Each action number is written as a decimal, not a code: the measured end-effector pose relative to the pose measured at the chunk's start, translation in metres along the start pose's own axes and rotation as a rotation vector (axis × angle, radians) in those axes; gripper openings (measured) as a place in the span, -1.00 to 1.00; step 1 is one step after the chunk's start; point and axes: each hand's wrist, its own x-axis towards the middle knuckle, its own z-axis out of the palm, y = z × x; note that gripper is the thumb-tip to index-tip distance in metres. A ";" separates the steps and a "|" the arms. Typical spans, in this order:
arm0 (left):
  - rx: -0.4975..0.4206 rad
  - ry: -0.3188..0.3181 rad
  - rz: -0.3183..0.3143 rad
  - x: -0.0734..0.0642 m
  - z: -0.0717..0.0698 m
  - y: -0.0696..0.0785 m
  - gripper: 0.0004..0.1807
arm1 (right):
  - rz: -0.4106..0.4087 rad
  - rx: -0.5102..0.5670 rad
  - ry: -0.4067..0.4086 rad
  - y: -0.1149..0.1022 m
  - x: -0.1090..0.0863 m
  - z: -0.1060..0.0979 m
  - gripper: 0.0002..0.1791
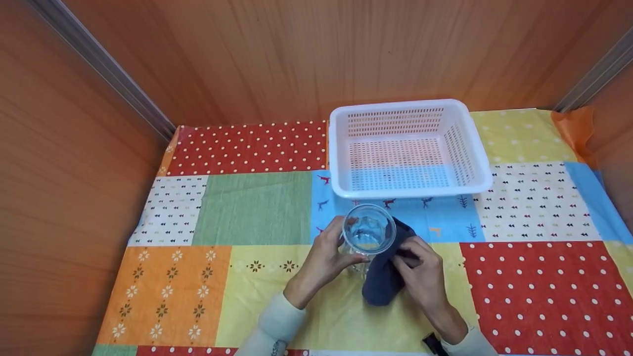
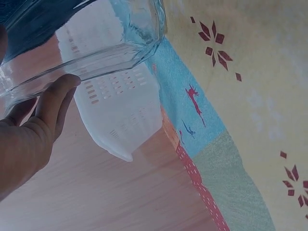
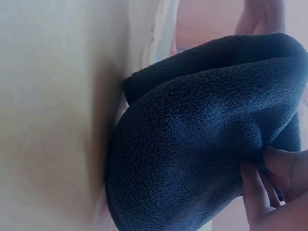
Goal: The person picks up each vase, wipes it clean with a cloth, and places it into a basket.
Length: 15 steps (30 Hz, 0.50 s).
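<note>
A clear glass jar (image 1: 368,230) with a round open mouth is held upright in front of the basket in the head view. My left hand (image 1: 324,254) grips the jar's left side, thumb toward the front. In the left wrist view, fingers (image 2: 55,103) lie against the glass wall (image 2: 115,57). My right hand (image 1: 420,269) pinches a dark blue-grey cloth (image 1: 383,279) beside the jar's right side. The fuzzy cloth (image 3: 192,139) fills much of the right wrist view, bunched at the fingertips (image 3: 252,178), and hides part of the jar.
Behind the jar stands a white plastic basket (image 1: 413,190) with slotted walls. A patchwork-patterned tablecloth (image 1: 257,207) covers the table. Wooden panels (image 1: 296,59) enclose the back and both sides.
</note>
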 end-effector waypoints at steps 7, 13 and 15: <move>-0.007 0.009 0.012 0.000 0.001 0.001 -0.10 | 0.063 -0.035 -0.054 0.014 -0.004 -0.001 -0.72; -0.002 0.012 -0.003 0.000 0.001 0.002 -0.10 | 0.156 -0.099 -0.120 0.022 -0.006 -0.003 -0.76; 0.004 0.013 -0.011 0.000 0.002 0.003 -0.09 | 0.166 -0.119 -0.129 0.023 -0.006 -0.004 -0.75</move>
